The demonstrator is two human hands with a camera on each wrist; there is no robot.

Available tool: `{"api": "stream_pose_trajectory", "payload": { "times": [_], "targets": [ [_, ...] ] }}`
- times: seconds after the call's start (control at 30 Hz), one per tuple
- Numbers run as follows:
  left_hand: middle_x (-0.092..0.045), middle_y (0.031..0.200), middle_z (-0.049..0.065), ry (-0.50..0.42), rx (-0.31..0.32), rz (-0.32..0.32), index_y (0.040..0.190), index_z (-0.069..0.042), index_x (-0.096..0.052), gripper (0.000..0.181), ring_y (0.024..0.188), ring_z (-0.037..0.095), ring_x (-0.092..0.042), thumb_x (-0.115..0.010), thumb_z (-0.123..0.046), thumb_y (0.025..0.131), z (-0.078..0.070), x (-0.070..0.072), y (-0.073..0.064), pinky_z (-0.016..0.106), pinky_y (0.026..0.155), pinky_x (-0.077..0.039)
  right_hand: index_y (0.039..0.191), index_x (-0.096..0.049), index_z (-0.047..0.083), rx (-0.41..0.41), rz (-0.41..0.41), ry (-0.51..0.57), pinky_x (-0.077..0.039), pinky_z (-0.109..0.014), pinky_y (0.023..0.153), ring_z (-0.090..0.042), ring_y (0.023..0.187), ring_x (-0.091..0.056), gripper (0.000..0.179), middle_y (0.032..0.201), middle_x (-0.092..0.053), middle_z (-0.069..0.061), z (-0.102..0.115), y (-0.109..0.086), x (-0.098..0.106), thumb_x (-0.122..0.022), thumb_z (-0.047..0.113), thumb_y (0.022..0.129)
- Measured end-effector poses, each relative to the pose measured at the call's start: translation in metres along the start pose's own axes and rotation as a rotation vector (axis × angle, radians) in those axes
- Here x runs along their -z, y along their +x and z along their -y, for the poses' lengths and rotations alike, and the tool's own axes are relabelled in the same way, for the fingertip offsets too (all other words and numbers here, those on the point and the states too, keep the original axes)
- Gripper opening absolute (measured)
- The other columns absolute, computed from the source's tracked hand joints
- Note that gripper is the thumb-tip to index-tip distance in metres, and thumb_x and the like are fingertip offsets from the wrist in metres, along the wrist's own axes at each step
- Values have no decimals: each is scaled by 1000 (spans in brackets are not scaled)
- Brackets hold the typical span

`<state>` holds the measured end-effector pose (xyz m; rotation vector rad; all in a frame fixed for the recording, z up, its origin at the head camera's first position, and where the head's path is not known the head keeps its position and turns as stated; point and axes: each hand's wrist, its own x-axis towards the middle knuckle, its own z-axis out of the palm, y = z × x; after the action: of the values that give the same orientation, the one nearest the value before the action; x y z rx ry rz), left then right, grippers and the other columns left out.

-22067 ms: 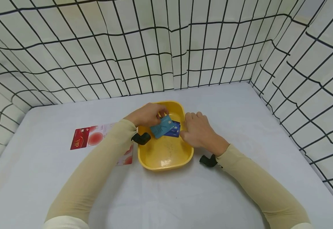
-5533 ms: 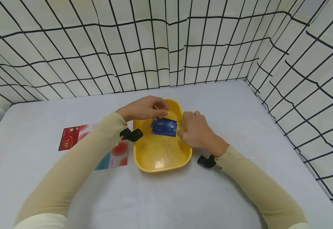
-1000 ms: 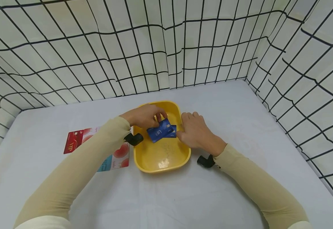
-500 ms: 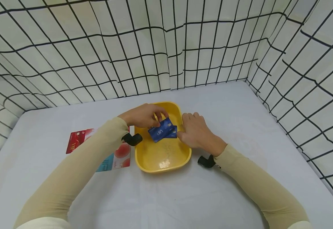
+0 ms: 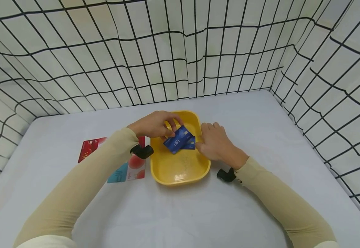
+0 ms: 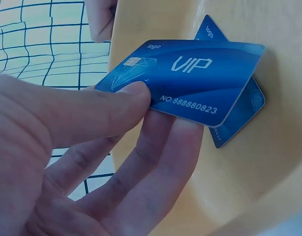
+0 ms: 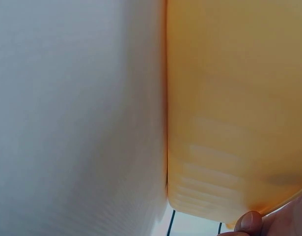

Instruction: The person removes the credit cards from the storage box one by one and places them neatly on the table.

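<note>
My left hand [image 5: 153, 124] pinches a dark blue VIP card [image 5: 177, 139] between thumb and fingers, over the back half of a yellow plastic tray [image 5: 180, 168]. In the left wrist view this VIP card [image 6: 190, 73] shows its chip and number, tilted, with the thumb on its face. Partly covered by it, a second blue card [image 6: 244, 108] lies inside the tray. On the tray's right side, my right hand [image 5: 217, 143] grips the rim, thumb on the inner side. The right wrist view shows its fingertips [image 7: 249, 221] at the rim, low in the picture.
Left of the tray, partly hidden under my left forearm, lie a red VIP card [image 5: 88, 148], a light-blue card [image 5: 118, 174] and pink-patterned cards [image 5: 136, 162] on the white table [image 5: 173, 217]. Black-gridded white curtains [image 5: 155, 69] stand behind and at both sides.
Earlier my left hand held a light-blue card over the tray; one now lies on the table at left. Since then it has picked up the upper blue card and turned it slightly. The right hand stays.
</note>
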<state>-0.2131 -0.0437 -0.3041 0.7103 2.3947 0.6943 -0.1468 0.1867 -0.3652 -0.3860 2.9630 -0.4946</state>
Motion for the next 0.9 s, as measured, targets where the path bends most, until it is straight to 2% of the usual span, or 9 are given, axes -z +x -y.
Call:
{"api": "stream_pose_trajectory", "payload": {
  "times": [0.37,0.6,0.9],
  "targets": [
    [-65,120,9,-82,-4,-62,136,-24,-60,41,96,25,-74,-66,-8,99,1,2,-13,34,81,-66,109,-49,7,-8,7,7,-30,-40,81,-29,95,-41,34,94,-50,-10,2,0,0,-54,35,91],
    [-64,123,10,-124,-12,-96,135,-22,-59,40,99,26,-73,-67,-9,99,6,1,-19,34,80,-66,108,-48,7,-7,4,-2,-29,-39,81,-29,94,-41,33,94,-50,-10,2,-1,-1,-53,35,91],
    [-61,130,11,-188,-2,-129,136,-22,-58,40,105,29,-72,-67,-12,99,5,0,-31,36,82,-66,110,-49,6,-18,11,0,-30,-40,81,-29,96,-41,34,95,-51,-10,5,-2,0,-54,34,90]
  ]
}}
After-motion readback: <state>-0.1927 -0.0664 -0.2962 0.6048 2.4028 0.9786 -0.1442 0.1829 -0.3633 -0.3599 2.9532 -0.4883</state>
